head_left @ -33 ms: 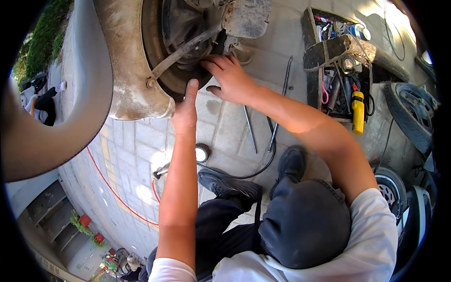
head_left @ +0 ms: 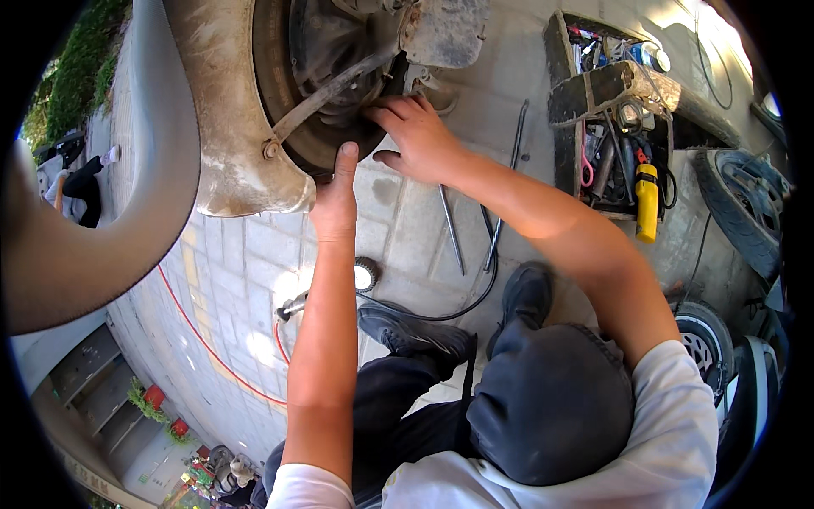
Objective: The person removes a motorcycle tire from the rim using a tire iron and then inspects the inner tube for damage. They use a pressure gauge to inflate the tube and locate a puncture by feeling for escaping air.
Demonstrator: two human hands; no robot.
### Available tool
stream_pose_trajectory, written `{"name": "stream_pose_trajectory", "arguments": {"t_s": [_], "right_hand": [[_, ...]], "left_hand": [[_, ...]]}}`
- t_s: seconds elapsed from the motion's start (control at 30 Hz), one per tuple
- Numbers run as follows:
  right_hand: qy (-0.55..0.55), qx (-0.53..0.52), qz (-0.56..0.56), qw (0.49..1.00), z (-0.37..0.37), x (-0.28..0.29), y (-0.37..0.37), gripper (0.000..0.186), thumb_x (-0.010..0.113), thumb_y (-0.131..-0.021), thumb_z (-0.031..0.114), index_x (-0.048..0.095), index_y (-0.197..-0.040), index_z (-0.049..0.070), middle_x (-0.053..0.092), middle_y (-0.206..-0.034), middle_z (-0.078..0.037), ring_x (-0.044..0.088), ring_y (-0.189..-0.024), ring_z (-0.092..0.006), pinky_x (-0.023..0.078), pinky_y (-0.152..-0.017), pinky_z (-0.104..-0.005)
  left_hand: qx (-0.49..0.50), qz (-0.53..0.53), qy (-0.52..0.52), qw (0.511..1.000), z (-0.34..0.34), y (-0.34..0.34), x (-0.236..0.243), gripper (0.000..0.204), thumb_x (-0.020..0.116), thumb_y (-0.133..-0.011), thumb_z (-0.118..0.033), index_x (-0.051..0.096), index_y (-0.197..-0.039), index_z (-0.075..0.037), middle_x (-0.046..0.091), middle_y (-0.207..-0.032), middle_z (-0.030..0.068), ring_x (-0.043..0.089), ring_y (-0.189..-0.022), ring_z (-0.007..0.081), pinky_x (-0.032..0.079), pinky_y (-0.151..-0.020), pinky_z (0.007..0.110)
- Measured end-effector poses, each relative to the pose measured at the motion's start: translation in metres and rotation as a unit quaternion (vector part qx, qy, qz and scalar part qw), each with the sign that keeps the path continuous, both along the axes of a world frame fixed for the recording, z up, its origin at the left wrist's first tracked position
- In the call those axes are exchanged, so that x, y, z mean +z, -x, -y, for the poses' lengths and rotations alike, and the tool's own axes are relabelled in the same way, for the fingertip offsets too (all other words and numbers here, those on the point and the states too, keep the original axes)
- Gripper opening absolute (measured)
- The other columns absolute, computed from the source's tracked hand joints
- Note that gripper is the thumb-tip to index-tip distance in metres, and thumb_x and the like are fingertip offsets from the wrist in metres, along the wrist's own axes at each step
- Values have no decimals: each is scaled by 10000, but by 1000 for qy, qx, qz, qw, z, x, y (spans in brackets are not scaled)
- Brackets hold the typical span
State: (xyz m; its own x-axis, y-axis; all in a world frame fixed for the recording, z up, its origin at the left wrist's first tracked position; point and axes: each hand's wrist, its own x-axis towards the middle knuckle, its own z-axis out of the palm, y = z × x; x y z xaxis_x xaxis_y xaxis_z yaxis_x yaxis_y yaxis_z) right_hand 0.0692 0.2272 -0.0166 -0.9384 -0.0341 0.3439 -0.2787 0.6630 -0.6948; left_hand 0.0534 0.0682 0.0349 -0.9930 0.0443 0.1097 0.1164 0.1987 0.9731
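Note:
A dark tyre [head_left: 329, 154] on a spoked wheel [head_left: 332, 64] sits under a dirty, worn mudguard [head_left: 242, 161] at the top of the view. My left hand [head_left: 336, 199] grips the tyre's lower edge beside the mudguard. Its thumb points up along the rubber, and the other fingers are hidden behind. On the tyre's right side is my right hand [head_left: 417, 142], with fingers bent over the edge near the rim and the thumb apart, below. A flat metal stay [head_left: 335, 95] crosses the wheel above both hands.
Metal rods [head_left: 451, 229] and a round gauge [head_left: 365, 274] with a black hose lie on the paving near my shoes. A red hose [head_left: 203, 343] runs at left. Right stand a toolbox [head_left: 566, 161] holding a yellow-handled tool [head_left: 646, 204], and loose wheels [head_left: 742, 204]. A vehicle seat [head_left: 161, 195] overhangs the left.

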Motion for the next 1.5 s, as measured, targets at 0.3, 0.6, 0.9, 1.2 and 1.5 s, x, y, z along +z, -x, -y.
{"name": "stream_pose_trajectory", "arguments": {"t_s": [0.3, 0.6, 0.9, 1.2, 1.5], "right_hand": [[-7, 62, 32, 998, -14, 4, 10, 587, 816, -684, 305, 550, -1135, 38, 586, -1153, -146, 547, -1115, -338, 381, -981, -488], [-16, 63, 83, 994, -11, -3, 14, 675, 838, -644, 370, 558, -1174, 62, 614, -1155, -122, 557, -1132, -321, 377, -969, -476], [4, 133, 193, 972, -17, 9, 31, 659, 831, -613, 384, 615, -1153, 74, 623, -1105, -145, 608, -1030, -332, 452, -906, -478], [5, 99, 117, 988, -4, 6, 25, 705, 832, -611, 371, 589, -1207, 82, 612, -1113, -132, 550, -1119, -324, 440, -935, -484], [-52, 11, 34, 998, -1, -12, 13, 609, 814, -661, 284, 577, -1199, 125, 562, -1228, -78, 506, -1192, -277, 381, -986, -528]], "left_hand": [[-2, 62, -22, 998, 4, -6, 6, 715, 745, -867, -189, 355, -1402, 81, 428, -1430, 152, 441, -1259, 232, 330, -1101, 350], [-17, 54, -39, 998, 5, -5, 5, 706, 747, -864, -192, 369, -1397, 75, 441, -1419, 159, 450, -1251, 233, 331, -1098, 344], [-6, 86, -7, 996, 8, -6, 11, 711, 761, -849, -183, 376, -1390, 73, 456, -1400, 154, 460, -1240, 234, 341, -1093, 349], [-14, 45, -2, 999, 12, -2, 5, 704, 770, -846, -190, 389, -1379, 68, 469, -1387, 150, 472, -1224, 233, 360, -1077, 352], [-9, 16, 2, 1000, 10, -2, 5, 652, 770, -849, -179, 430, -1341, 81, 518, -1340, 141, 508, -1173, 215, 391, -1039, 333]]}}
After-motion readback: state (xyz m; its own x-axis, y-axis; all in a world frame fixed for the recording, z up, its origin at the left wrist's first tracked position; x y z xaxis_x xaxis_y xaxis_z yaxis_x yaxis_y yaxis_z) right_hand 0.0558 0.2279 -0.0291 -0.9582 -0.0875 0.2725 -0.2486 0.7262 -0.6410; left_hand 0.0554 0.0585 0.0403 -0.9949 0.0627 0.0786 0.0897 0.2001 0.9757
